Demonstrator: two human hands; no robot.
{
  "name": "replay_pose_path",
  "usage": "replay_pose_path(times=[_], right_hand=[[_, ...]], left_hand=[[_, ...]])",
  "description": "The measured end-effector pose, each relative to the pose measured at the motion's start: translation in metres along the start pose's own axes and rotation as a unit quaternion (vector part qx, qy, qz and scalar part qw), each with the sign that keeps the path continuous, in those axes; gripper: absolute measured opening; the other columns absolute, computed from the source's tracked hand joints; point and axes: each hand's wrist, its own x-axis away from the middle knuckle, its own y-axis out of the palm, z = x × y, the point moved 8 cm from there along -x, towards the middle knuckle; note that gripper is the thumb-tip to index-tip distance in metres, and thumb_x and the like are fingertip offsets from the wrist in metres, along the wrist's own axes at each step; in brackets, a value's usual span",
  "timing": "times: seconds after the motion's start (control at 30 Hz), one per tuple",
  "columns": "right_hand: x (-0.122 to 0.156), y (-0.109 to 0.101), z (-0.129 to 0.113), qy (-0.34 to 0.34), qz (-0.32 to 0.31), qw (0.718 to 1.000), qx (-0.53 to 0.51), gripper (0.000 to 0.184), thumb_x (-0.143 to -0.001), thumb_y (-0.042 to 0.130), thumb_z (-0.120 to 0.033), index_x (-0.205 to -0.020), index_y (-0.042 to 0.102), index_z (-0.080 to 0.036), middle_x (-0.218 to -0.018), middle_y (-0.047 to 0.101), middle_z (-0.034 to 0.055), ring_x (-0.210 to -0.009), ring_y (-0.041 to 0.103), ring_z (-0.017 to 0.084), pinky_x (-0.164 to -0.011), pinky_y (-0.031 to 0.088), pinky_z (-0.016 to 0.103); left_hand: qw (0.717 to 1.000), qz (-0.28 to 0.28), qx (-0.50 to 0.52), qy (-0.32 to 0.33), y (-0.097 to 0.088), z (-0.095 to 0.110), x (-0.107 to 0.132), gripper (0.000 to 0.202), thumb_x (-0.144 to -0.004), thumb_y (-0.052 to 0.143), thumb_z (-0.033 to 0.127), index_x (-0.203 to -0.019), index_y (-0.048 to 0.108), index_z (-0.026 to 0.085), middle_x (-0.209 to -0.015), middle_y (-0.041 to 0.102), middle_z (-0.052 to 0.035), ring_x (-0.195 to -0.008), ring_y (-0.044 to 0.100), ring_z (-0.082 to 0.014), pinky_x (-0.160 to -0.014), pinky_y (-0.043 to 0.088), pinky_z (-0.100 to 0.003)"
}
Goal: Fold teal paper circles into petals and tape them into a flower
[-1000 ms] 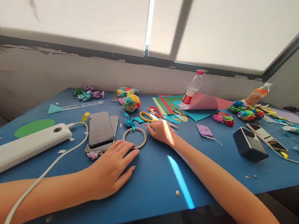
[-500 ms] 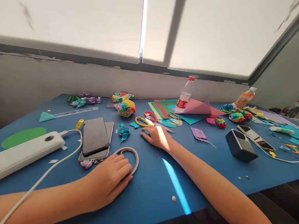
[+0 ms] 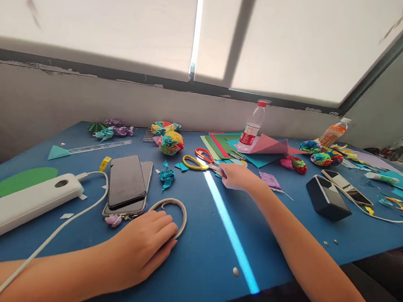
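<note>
My left hand [image 3: 146, 246] lies on the blue table, its curled fingers over the near side of a beige ring-like band [image 3: 184, 209]. Part of the band is hidden beneath the hand. Farther off, my right hand [image 3: 236, 175] is closed around the blade end of a pair of scissors [image 3: 193, 163]. Their yellow and orange-red handles point left, and the blade tips are hidden in the hand. Left of the scissors lie small blue paper pieces [image 3: 182, 166] and a crumpled teal paper shape [image 3: 167, 177].
Two stacked phones [image 3: 127, 182], a white power strip [image 3: 28, 208] and its cable are at left. Coloured paper balls [image 3: 170, 143], paper sheets [image 3: 219, 145] and a water bottle [image 3: 250, 131] stand behind. A dark box-shaped device [image 3: 327, 199] and another phone [image 3: 347, 186] are at right.
My right hand has moved right, from beside the scissors' handles to their blade end, and its fingers have closed there. My left hand stays on the band.
</note>
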Motion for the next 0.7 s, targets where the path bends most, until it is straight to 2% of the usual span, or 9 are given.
replay_pose_path(times=[0.1, 0.2, 0.27, 0.33, 0.43, 0.53, 0.57, 0.6, 0.7], right_hand=[[-0.001, -0.001, 0.010, 0.027, 0.001, 1.000, -0.005, 0.007, -0.074, 0.053, -0.013, -0.077, 0.055, -0.018, -0.074, 0.062, 0.0044, -0.058, 0.052, 0.016, -0.049, 0.027, 0.023], [-0.002, -0.003, 0.009, 0.020, 0.014, 0.999, -0.026, 0.003, -0.074, 0.054, -0.016, -0.072, 0.054, -0.018, -0.068, 0.060, 0.0035, -0.054, 0.048, 0.014, -0.050, 0.026, 0.024], [-0.002, -0.006, 0.004, 0.004, 0.046, 0.998, -0.047, 0.005, -0.076, 0.053, -0.019, -0.072, 0.054, -0.017, -0.067, 0.059, 0.0038, -0.055, 0.048, 0.014, -0.051, 0.026, 0.024], [-0.001, -0.011, -0.006, -0.020, 0.105, 0.991, -0.078, 0.008, -0.080, 0.048, -0.018, -0.081, 0.055, -0.017, -0.078, 0.060, 0.0065, -0.064, 0.050, 0.016, -0.055, 0.028, 0.025], [0.005, -0.017, -0.036, -0.086, 0.196, 0.964, -0.156, 0.025, -0.080, 0.037, -0.009, -0.098, 0.052, -0.016, -0.096, 0.056, 0.0094, -0.078, 0.050, 0.017, -0.062, 0.033, 0.026], [0.013, -0.017, -0.069, -0.146, 0.214, 0.933, -0.251, 0.028, -0.076, 0.038, -0.008, -0.100, 0.048, -0.017, -0.083, 0.051, 0.0024, -0.069, 0.047, 0.013, -0.062, 0.037, 0.024], [0.015, -0.016, -0.076, -0.157, 0.199, 0.913, -0.320, 0.027, -0.074, 0.040, -0.010, -0.099, 0.047, -0.018, -0.077, 0.047, -0.0002, -0.065, 0.045, 0.011, -0.061, 0.038, 0.023], [0.016, -0.014, -0.081, -0.162, 0.166, 0.874, -0.428, 0.025, -0.072, 0.044, -0.011, -0.096, 0.047, -0.018, -0.073, 0.044, -0.0022, -0.063, 0.043, 0.010, -0.060, 0.037, 0.022], [0.017, -0.007, -0.090, -0.143, 0.022, 0.723, -0.676, 0.027, -0.063, 0.053, -0.012, -0.089, 0.050, -0.018, -0.071, 0.042, -0.0038, -0.064, 0.043, 0.008, -0.060, 0.037, 0.021]], left_hand=[[1.000, 0.007, 0.012, 0.007, 0.001, -0.001, 0.001, 0.016, -0.092, 0.034, 0.014, -0.087, 0.049, 0.018, -0.079, 0.054, -0.0041, -0.071, 0.049, -0.0190, -0.068, 0.039, -0.031], [0.999, 0.029, 0.044, -0.008, -0.001, -0.005, 0.004, 0.015, -0.092, 0.033, 0.014, -0.087, 0.046, 0.019, -0.077, 0.053, -0.0024, -0.067, 0.048, -0.0167, -0.064, 0.039, -0.028], [0.994, 0.060, 0.078, -0.048, -0.005, -0.012, 0.006, 0.014, -0.092, 0.032, 0.013, -0.089, 0.044, 0.019, -0.076, 0.052, -0.0010, -0.064, 0.047, -0.0150, -0.061, 0.040, -0.025], [0.988, 0.096, 0.102, -0.071, -0.011, -0.017, 0.008, 0.015, -0.091, 0.032, 0.011, -0.091, 0.044, 0.020, -0.077, 0.051, -0.0008, -0.066, 0.049, -0.0140, -0.062, 0.042, -0.024], [0.984, 0.145, 0.100, -0.013, -0.023, -0.008, 0.010, 0.018, -0.087, 0.033, 0.005, -0.093, 0.042, 0.020, -0.075, 0.052, 0.0009, -0.065, 0.051, -0.0129, -0.078, 0.044, -0.030], [0.982, 0.166, 0.074, 0.055, -0.031, 0.004, 0.010, 0.022, -0.084, 0.034, 0.000, -0.095, 0.041, 0.017, -0.075, 0.056, 0.0008, -0.064, 0.052, -0.0122, -0.090, 0.039, -0.036], [0.982, 0.168, 0.064, 0.062, -0.032, 0.006, 0.010, 0.022, -0.084, 0.035, -0.001, -0.095, 0.041, 0.017, -0.075, 0.056, 0.0003, -0.064, 0.052, -0.0121, -0.090, 0.039, -0.036], [0.982, 0.171, 0.051, 0.065, -0.034, 0.007, 0.010, 0.021, -0.084, 0.035, -0.001, -0.094, 0.042, 0.016, -0.074, 0.056, 0.0000, -0.063, 0.052, -0.0120, -0.089, 0.039, -0.036], [0.982, 0.174, -0.009, 0.070, -0.034, 0.011, 0.010, 0.019, -0.085, 0.035, 0.000, -0.092, 0.043, 0.015, -0.070, 0.055, 0.0002, -0.061, 0.051, -0.0119, -0.089, 0.039, -0.036]])
